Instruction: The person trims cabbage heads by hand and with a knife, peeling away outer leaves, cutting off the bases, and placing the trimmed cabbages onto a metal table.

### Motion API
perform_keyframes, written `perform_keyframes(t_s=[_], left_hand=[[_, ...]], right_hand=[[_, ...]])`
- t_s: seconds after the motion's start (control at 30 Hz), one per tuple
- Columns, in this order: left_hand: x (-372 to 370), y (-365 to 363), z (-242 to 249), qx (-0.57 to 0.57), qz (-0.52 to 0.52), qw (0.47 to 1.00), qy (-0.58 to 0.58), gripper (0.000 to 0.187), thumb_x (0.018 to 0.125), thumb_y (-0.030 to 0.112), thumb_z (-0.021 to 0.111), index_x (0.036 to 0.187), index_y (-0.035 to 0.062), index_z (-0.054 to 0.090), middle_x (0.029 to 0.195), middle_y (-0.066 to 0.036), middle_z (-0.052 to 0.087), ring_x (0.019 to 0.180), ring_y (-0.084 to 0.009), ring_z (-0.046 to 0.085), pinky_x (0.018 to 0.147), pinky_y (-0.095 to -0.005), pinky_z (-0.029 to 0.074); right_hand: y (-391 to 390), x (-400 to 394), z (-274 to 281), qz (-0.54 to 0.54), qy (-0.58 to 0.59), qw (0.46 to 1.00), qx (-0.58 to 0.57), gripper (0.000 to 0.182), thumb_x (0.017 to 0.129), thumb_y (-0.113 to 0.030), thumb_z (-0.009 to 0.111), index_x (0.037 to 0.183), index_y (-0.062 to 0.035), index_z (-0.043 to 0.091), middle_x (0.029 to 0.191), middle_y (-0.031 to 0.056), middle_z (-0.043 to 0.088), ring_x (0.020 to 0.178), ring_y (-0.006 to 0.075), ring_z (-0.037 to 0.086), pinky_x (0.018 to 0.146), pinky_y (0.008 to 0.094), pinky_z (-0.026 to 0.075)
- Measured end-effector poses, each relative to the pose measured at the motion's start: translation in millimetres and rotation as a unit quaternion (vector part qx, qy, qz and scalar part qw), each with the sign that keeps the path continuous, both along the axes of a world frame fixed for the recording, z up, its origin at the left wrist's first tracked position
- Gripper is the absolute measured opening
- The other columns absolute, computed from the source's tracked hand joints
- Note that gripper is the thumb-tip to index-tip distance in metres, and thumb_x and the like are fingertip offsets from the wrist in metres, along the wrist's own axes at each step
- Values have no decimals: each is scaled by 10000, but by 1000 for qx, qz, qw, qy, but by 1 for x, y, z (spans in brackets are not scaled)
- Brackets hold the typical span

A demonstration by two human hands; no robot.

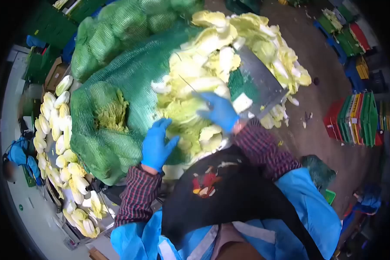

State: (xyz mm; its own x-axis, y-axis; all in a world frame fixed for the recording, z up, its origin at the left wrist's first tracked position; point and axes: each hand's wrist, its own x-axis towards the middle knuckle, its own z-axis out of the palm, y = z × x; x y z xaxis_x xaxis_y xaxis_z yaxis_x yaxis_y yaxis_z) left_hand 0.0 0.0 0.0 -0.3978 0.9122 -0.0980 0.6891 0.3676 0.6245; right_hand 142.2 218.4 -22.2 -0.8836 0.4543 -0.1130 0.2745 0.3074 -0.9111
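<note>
My left hand [157, 146], in a blue glove, is open with thumb and fingers apart, at the left edge of a heap of pale leaves. My right hand [220, 112], also gloved and slightly blurred, is closed around a knife [187, 84]; its thin blade points up and left, and the handle is hidden in the hand. Between the hands lies a Chinese cabbage [178, 113] among loose yellow-green leaves [190, 65]. To the left, a green mesh sack [104, 147] gapes, with cabbage showing in its mouth [112, 112].
Full mesh sacks [117, 28] stand behind. Trimmed cabbages [58, 125] line a table at left, near a person in blue [18, 154]. Leaves hang over the metal table's right edge [264, 73]. Stacked coloured crates [353, 119] stand on the floor at right; another person [368, 201] is at lower right.
</note>
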Motion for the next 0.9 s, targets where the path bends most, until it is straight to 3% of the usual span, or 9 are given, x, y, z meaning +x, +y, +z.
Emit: perform_keyframes(t_s=[0.1,0.17,0.2,0.33,0.5,0.63,0.7,0.8,0.9], left_hand=[[14,29,52,-73,-34,981,179,693,771,331,749,1369,123,470,1265,-203,555,1093,-361,556,901,-422,474],[22,49,74,-80,-56,977,191,673,777,356,737,1349,105,486,1218,-193,578,979,-372,590,843,-424,490],[22,47,93,-87,-67,972,210,658,793,385,714,1336,88,492,1164,-174,603,918,-357,610,783,-418,507],[21,54,131,-115,-78,951,275,606,802,423,692,1265,66,533,1124,-138,618,881,-320,623,692,-411,522],[37,139,23,-209,-150,958,126,801,706,402,790,1341,62,439,1245,-193,536,1083,-343,552,861,-420,481],[45,158,-27,-176,-90,945,261,1074,557,380,881,1417,57,325,1323,-239,445,1206,-379,454,966,-445,427],[35,164,-35,-207,-60,957,195,1234,485,322,908,1464,75,199,1410,-194,316,1304,-396,326,960,-637,366],[-1,166,-29,-175,-93,976,92,1148,532,271,862,1465,53,229,1347,-222,414,1243,-386,433,975,-499,428],[-39,158,-22,-166,-107,980,-16,1056,592,262,816,1459,24,263,1306,-235,493,1189,-341,518,974,-369,458]], right_hand=[[41,-12,-2,-20,-34,998,48,534,841,-116,641,1359,-142,509,1318,110,566,1021,164,611,843,301,503],[81,-20,14,-37,-206,966,-154,560,824,-116,651,1362,-125,495,1287,104,591,1006,199,631,852,317,508],[90,-17,-37,-31,-67,990,122,590,801,-189,682,1359,-135,498,1212,111,632,979,231,653,851,339,516],[95,-18,-17,-12,-137,962,238,543,760,-317,715,1244,-110,583,1050,145,668,963,306,646,859,396,510],[113,-54,-29,38,-186,920,344,273,814,-215,604,1053,-87,642,948,151,671,895,329,650,805,420,516],[141,-21,-51,-61,-174,963,197,302,829,-167,586,1112,-74,631,974,181,667,861,306,660,782,400,521],[152,5,-89,-188,2,982,12,368,811,-161,661,1162,-63,612,1040,156,663,840,246,659,749,371,523],[131,29,-82,-216,30,917,-334,435,788,-156,723,1190,-48,596,1076,119,645,867,194,633,737,330,514],[90,32,-78,-189,43,889,-415,435,795,-130,718,1204,-48,592,1065,99,645,891,161,616,729,291,504]])
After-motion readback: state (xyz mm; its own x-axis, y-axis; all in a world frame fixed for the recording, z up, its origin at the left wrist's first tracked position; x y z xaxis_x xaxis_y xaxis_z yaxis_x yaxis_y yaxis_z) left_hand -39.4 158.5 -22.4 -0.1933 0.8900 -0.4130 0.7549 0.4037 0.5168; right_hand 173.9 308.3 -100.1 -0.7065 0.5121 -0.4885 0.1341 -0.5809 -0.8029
